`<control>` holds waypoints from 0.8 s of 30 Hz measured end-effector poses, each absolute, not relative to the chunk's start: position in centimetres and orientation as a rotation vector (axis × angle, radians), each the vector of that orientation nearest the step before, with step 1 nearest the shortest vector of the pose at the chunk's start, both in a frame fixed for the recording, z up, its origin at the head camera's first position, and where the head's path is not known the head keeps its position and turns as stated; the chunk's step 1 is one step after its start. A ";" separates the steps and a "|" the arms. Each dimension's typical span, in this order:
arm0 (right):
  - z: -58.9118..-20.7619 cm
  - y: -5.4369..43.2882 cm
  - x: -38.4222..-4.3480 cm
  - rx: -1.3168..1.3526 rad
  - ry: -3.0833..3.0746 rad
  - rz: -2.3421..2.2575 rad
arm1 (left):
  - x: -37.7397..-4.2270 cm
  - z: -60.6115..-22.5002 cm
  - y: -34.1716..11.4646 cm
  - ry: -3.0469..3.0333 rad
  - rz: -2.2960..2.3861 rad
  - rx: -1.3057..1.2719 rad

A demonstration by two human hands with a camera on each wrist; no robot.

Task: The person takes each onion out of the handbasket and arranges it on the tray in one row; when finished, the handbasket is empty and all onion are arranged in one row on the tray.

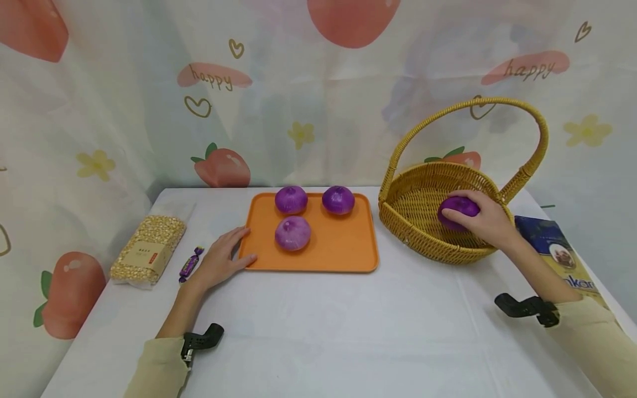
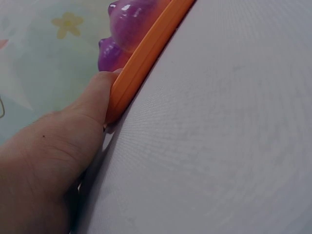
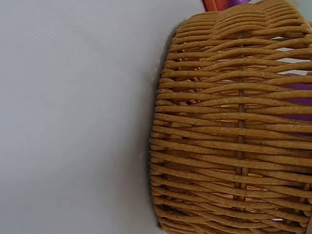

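In the head view, my right hand (image 1: 485,218) reaches into a wicker basket (image 1: 418,237) and holds a purple onion (image 1: 450,213), thumb and fingers around it. Purple also shows through the weave of the basket wall (image 3: 234,131) in the right wrist view. On the left, my left hand (image 1: 221,260) rests at the left edge of an orange tray (image 1: 338,249), fingers spread and thumb over the rim. Three onions lie on the tray: a dark one (image 1: 291,200) and another dark one (image 1: 338,200) at the back, a paler one (image 1: 292,233) in front.
A bag of yellow kernels (image 1: 149,249) lies at the far left, with a purple-wrapped candy (image 1: 189,265) beside my left wrist. A blue and yellow packet (image 1: 557,251) lies right of the basket, partly behind my right forearm. The basket's tall handle (image 1: 473,103) arches above it.
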State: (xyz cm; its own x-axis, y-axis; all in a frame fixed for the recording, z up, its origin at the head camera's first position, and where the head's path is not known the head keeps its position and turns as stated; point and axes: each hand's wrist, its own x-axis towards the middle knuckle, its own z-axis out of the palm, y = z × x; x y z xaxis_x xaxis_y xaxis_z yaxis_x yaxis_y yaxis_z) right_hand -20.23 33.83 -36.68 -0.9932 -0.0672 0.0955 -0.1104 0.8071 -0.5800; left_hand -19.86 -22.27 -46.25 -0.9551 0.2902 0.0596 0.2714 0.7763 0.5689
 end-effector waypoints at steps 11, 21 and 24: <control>-35.5 33.6 -19.8 0.071 -2.902 1.090 | -19.9 -46.5 -22.2 2.941 0.948 0.476; -34.6 33.0 -19.0 0.034 -2.891 1.208 | -19.9 -46.5 -22.3 2.937 0.948 0.471; -34.4 32.6 -18.9 0.042 -2.894 1.198 | -19.9 -46.5 -22.3 2.939 0.943 0.463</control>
State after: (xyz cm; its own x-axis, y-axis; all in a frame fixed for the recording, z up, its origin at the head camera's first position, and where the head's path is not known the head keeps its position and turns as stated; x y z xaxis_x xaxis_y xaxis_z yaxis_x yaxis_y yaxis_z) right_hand -18.94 32.65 -34.41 -0.9996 -0.0213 0.0190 -0.0285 0.7069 -0.7067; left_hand -19.94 -22.28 -46.53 -0.9558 0.2855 0.0700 0.2729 0.7733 0.5723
